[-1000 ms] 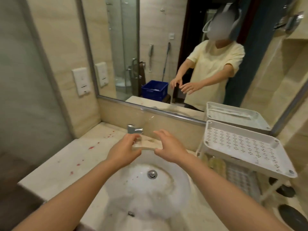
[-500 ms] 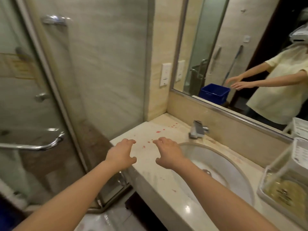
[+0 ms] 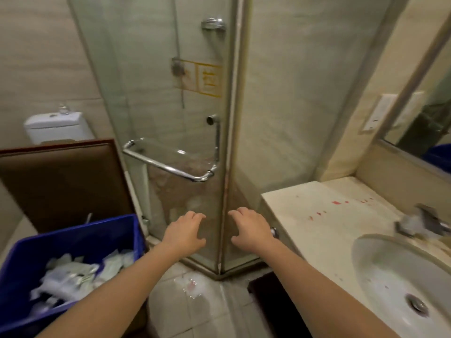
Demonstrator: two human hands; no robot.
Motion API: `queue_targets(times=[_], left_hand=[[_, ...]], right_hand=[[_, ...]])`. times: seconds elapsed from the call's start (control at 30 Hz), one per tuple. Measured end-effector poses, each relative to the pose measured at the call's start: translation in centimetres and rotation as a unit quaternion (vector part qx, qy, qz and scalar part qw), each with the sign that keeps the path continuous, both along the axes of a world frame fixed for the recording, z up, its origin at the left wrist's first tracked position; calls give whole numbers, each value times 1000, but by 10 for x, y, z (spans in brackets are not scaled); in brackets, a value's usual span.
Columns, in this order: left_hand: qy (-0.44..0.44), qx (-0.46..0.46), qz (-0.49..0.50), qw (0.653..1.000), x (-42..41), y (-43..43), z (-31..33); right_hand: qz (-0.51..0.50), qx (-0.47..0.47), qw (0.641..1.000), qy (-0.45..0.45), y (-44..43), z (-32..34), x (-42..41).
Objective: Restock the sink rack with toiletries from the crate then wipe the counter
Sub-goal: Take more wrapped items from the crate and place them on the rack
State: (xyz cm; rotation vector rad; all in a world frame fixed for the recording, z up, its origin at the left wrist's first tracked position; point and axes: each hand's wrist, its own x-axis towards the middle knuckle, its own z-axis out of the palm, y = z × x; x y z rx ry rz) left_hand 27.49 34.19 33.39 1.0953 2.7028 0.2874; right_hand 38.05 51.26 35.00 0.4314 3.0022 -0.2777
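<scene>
Far left: blue crate (image 3: 117, 240) on the floor, open top, roughly half full of toiletries (image 3: 73, 276): white and clear sachets heaped loosely, a few dark items among them. Any print on the sachets is too blurred to read.
Behind the crate: brown panel (image 3: 66, 181) standing upright, with a white toilet tank (image 3: 56, 125) behind it. There is a small bottle on the tank lid, label illegible.
Centre: glass shower door (image 3: 151, 93) with a chrome handle bar (image 3: 170, 164). A yellow sticker (image 3: 202, 79) sits on the glass in two panels (the right panel looks like one large character, can't make it out).
Left hand (image 3: 185, 232): empty, fingers loosely curled, held in the air in front of the shower glass, just right of the crate and not touching it.
Right hand (image 3: 251, 230): the same, empty and relaxed, beside the left with a gap between them, near the table's left corner.
Floor below the hands: wet patch (image 3: 192, 286) with a pinkish tint on the tiles.
Right: stone table (image 3: 305, 230) with red spots (image 3: 336, 202) scattered across the back half.
Round white sink (image 3: 380, 272) is set into the table, holding nothing but its metal drain (image 3: 417, 306). Chrome faucet (image 3: 422, 220) sits behind it, blurred.
Upper right: white wall plate (image 3: 378, 113) beside the mirror (image 3: 429, 118). The mark on the plate is unreadable.
</scene>
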Motion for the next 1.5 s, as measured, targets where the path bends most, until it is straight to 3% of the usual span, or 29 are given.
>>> queue_targets(times=[0.43, 1.0, 1.3, 1.5], left_hand=[[-37, 32, 215, 975, -46, -137, -18], [-71, -4, 461, 885, -77, -221, -67], [-91, 8, 525, 846, -84, -263, -86], [-129, -25, 522, 843, -111, -303, -109]], right_hand=[[209, -28, 977, -12, -114, -16, -131], [435, -35, 899, -45, -200, -56, -259], [500, -19, 862, -82, -249, -84, -291], [487, -26, 865, -119, -286, -112, -317]])
